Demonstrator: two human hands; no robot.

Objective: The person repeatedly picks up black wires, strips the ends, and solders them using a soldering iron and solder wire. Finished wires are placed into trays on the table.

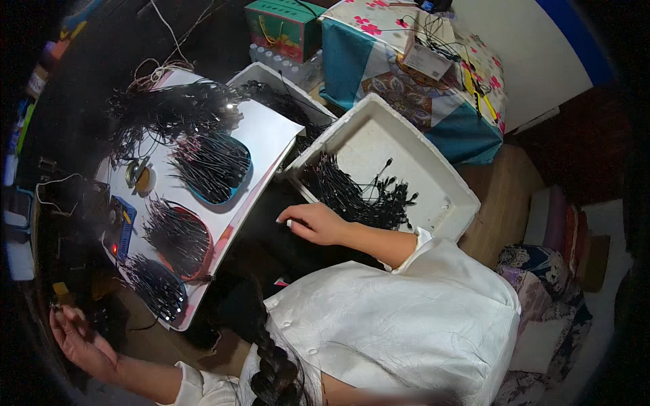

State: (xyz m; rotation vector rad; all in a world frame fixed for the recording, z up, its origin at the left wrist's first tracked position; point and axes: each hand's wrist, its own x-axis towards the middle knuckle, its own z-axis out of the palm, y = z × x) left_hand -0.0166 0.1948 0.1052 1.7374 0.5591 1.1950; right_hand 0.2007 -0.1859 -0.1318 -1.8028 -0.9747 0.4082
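At the far left, my left hand (80,342) is raised with its fingers bent together. A small dark thing shows at its fingertips, too small to name, just below a yellow piece (61,289). My right hand (315,223) hangs palm down between the white table (271,125) and a white foam box (423,145). Its fingers are loosely bent and apart, and I see nothing in them. Bundles of thin black cables lie in a blue tray (245,161) and a red tray (205,233). Another cable bundle (154,284) sits at the table's near corner.
Black cables with plugs (369,199) lie inside the foam box. Behind it stands a second foam box (298,91). A tangled cable heap (172,108), a tape roll (141,178) and a blue device (124,230) share the table. A cloth-covered table (349,68) stands at the back.
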